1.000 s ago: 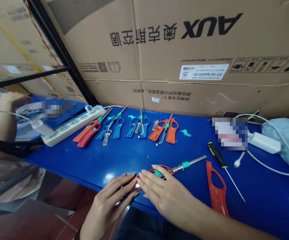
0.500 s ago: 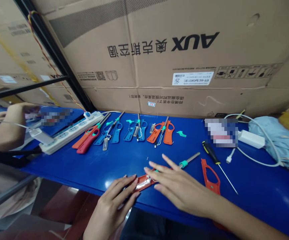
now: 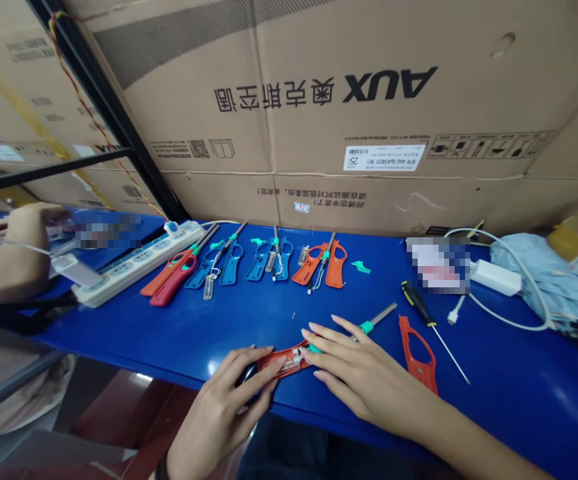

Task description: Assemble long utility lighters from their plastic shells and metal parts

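An open red lighter half (image 3: 285, 360) with a green collar and a metal tube (image 3: 379, 316) lies near the front edge of the blue table (image 3: 249, 313). My left hand (image 3: 233, 393) rests on its handle end, fingers stretched flat and pressing it down. My right hand (image 3: 356, 370) lies over the middle of the lighter, fingers spread, fingertips touching the inner parts. The loose red cover half (image 3: 417, 347) lies just right of my right hand.
A black-handled screwdriver (image 3: 431, 319) lies beyond the cover. Red, blue and orange lighter halves (image 3: 263, 261) sit in a row at the back. A white power strip (image 3: 133, 267) is at the left, a charger (image 3: 496, 277) and cloth (image 3: 553, 280) at the right. Another person's arm (image 3: 13, 257) shows far left.
My right hand has drawn back a little over the lighter, its fingers closing in on the inner parts. My left hand keeps pressing the handle end.
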A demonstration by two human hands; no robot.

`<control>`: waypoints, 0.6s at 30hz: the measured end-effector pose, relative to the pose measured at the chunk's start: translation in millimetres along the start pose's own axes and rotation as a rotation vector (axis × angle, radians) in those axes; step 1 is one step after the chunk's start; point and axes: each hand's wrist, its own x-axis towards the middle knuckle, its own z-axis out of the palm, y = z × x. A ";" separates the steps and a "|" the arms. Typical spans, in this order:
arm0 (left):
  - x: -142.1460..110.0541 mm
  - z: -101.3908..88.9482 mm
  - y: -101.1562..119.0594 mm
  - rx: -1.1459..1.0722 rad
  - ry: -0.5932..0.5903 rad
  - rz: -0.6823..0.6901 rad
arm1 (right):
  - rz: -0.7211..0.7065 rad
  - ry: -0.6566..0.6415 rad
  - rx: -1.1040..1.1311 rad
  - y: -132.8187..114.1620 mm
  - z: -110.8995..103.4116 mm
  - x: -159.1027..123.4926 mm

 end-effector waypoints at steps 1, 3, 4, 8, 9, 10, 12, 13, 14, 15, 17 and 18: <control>1.4 -0.2 0.0 -0.001 0.014 0.002 | 0.024 0.020 0.021 1.4 1.0 0.1; 3.4 0.7 0.3 -0.021 0.062 0.004 | 0.093 0.075 0.070 4.8 2.8 1.3; 4.0 1.6 0.6 -0.039 0.085 -0.003 | 0.122 0.103 0.096 6.4 3.7 2.2; 4.3 6.1 3.3 -0.140 0.112 -0.076 | 0.150 0.151 0.172 9.3 6.0 7.2; 4.2 7.0 4.1 -0.157 0.112 -0.093 | 0.152 0.146 0.187 9.2 6.2 8.5; 4.2 7.7 4.8 -0.168 0.115 -0.101 | 0.158 0.135 0.198 9.1 6.3 9.7; 4.5 8.4 6.2 -0.177 0.125 -0.100 | 0.174 0.105 0.212 9.1 6.2 11.9; 4.9 8.4 6.9 -0.183 0.126 -0.098 | 0.183 0.091 0.216 9.3 5.9 12.8; 5.7 8.2 7.6 -0.194 0.124 -0.099 | 0.190 0.080 0.218 9.6 5.5 13.6; 6.6 7.8 8.4 -0.214 0.120 -0.106 | 0.196 0.070 0.221 10.1 4.8 14.4; 8.9 6.6 10.1 -0.268 0.109 -0.140 | 0.195 0.054 0.233 11.1 3.3 15.9; 10.0 5.9 10.8 -0.296 0.104 -0.160 | 0.192 0.049 0.241 11.5 2.5 16.6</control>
